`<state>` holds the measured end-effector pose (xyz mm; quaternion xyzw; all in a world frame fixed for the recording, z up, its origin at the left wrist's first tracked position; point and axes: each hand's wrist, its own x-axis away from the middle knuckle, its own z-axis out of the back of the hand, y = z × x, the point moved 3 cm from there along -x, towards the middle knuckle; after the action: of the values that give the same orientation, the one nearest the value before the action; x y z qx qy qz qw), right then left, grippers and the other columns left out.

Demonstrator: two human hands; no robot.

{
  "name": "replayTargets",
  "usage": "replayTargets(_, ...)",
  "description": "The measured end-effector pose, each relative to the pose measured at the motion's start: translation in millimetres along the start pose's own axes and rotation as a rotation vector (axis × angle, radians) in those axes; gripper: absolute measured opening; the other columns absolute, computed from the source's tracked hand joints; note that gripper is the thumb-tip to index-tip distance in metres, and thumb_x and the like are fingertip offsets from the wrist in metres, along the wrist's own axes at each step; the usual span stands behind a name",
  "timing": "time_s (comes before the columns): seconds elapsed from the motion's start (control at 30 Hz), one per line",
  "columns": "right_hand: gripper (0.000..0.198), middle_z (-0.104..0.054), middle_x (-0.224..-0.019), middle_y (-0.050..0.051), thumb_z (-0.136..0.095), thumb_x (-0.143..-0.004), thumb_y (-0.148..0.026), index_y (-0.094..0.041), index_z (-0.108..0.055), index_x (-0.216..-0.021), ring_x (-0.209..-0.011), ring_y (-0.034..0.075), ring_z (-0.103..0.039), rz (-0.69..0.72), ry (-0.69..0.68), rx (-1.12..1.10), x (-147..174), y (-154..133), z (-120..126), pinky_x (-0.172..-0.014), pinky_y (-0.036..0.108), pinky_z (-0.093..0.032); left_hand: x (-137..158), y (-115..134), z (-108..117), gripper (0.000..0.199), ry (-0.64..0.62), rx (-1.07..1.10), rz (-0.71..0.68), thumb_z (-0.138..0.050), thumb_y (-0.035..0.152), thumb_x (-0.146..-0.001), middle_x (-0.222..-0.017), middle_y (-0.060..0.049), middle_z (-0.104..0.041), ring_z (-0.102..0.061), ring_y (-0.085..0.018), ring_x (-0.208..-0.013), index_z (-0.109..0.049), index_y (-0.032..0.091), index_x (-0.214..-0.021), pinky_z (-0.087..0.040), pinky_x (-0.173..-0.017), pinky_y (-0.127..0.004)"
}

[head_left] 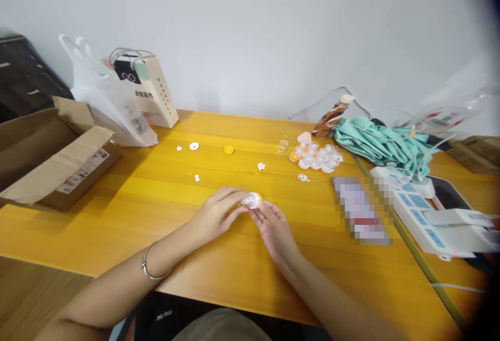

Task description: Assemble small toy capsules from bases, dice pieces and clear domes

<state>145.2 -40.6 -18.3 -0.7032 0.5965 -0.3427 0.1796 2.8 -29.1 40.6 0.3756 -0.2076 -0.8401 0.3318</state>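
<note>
Between my two hands, above the front middle of the table, is a small clear plastic dome with a white ring and a bit of orange (254, 200). My left hand (219, 212) pinches its clear end with thumb and fingers. On the other side, my right hand (273, 226) grips the ring end. Beyond them lie small white pieces (261, 166), a white wheel-like piece (303, 178), a yellow round cap (228, 150) and a white ring (194, 146). A cluster of similar clear domes with orange bases (318, 158) sits to the right.
An open cardboard box (78, 174), a white plastic bag (113, 101) and a paper bag (162, 96) stand at left. To the right are a tilted bottle (330, 120), green cloth (383, 138), a blurred-out phone (361, 208) and a power strip (417, 213) with cables.
</note>
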Motion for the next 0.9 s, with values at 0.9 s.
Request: replayTargets(0.9,0.037,-0.073,-0.084,0.003,-0.075,-0.062,-0.024,-0.019,-0.064,-0.097,-0.073,0.018,-0.069,-0.072,-0.083,0.321,6.0,3.7,-8.6,-0.079,0.035,-0.054,-5.2,-23.6,-6.1,0.033,-0.046,0.419,0.241,-0.049,0.025,-0.086,-0.101,-0.007,-0.064,-0.058,-0.015,-0.094,-0.055,0.021,-0.118,-0.044,-0.088,-0.033)
